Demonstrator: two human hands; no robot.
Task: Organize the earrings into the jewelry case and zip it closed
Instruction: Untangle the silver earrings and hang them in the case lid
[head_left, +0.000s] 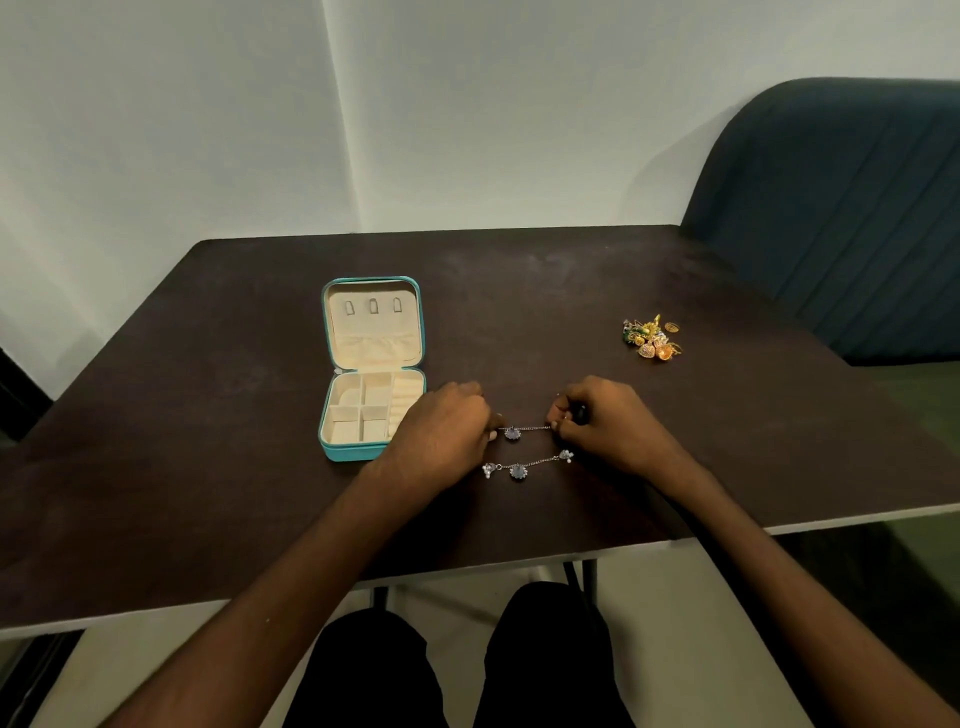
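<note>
A teal jewelry case (372, 451) lies open on the dark table, its cream lid upright at the back and its divided compartments showing nothing inside. Just right of it, my left hand (447, 431) and my right hand (602, 421) each pinch one end of a thin silver chain (527, 449) with pale stone charms; one strand is stretched between my fingers and the other sags onto the table below. A heap of gold, green and orange earrings (650, 339) sits at the far right of the table, apart from both hands.
The dark brown table (208, 467) stands against a white wall. A dark teal chair back (841, 208) rises behind the table's right corner. My legs show under the near edge.
</note>
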